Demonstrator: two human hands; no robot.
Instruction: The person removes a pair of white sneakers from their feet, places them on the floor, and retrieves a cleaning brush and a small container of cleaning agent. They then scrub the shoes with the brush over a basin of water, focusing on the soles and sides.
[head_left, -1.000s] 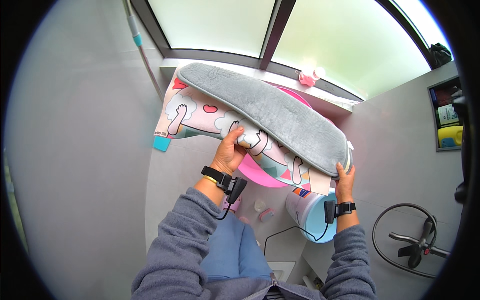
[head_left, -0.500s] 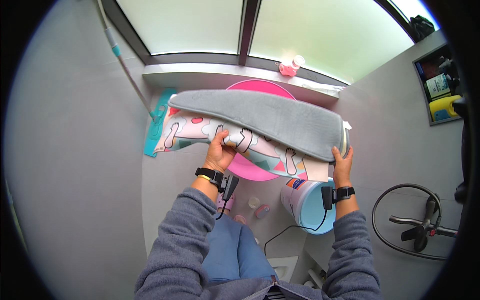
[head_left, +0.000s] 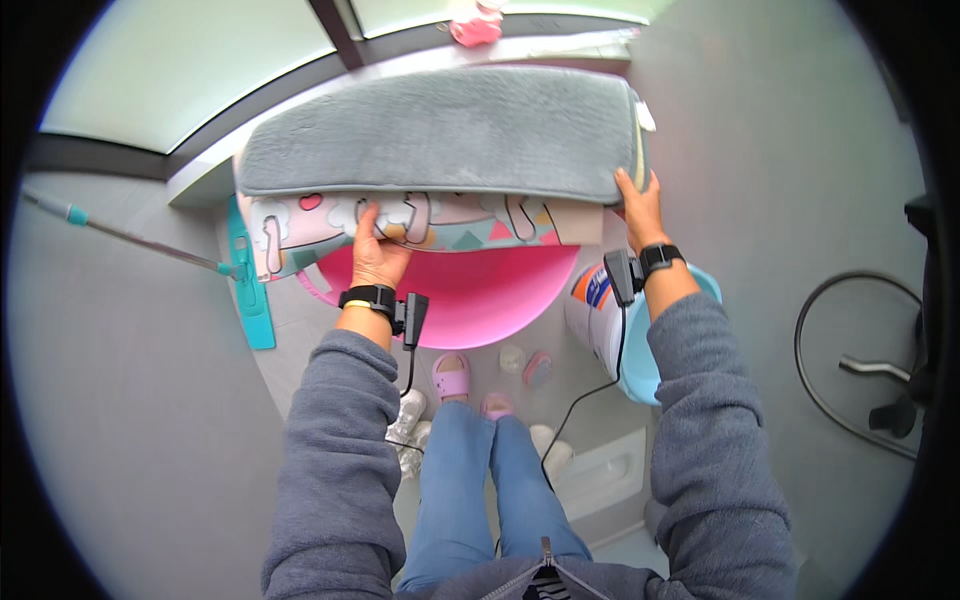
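Note:
A folded floor mat [head_left: 440, 130] stretches between my two hands. Grey plush makes up its upper fold, and a pink printed layer with cartoon arms and coloured triangles shows along the near side. My left hand [head_left: 380, 258] pinches the near edge of the printed layer, thumb on top and fingers partly hidden beneath. At the right end, my right hand [head_left: 640, 208] grips the mat's corner. Below the mat is a round pink basin [head_left: 480, 300], its far part covered.
A light blue bucket [head_left: 640, 375] stands to the right, beside a white printed tub [head_left: 592, 318]. A turquoise flat mop [head_left: 250, 290] lies left. Two small brushes [head_left: 538, 368] are near my pink slippers [head_left: 452, 378]. A black hose [head_left: 815, 385] loops at the right wall.
The view has shifted. The mat is now farther from my body and more level, with its grey side spread wider, and more of the basin's near part shows. Both hands keep their hold.

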